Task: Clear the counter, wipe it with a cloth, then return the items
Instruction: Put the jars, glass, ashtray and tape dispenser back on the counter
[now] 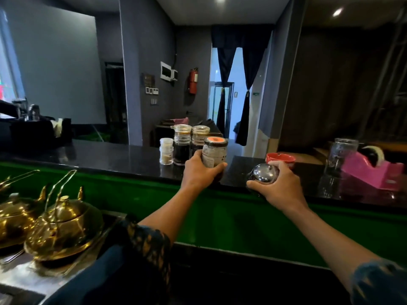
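Counter (123,156): three jars (182,144), perhaps; each hand (198,172) grips one.

Black counter (110,157) bears jars (181,146); ashtray (280,158); tape dispenser (372,170).

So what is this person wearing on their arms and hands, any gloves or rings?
No gloves show, and I see no rings or watch. The left hand and right hand are bare, as are both forearms. Each arm wears a dark blue patterned sleeve with tan, batik-like blotches, pushed up near the elbow: the left sleeve shows it clearly, the right sleeve is blurred.
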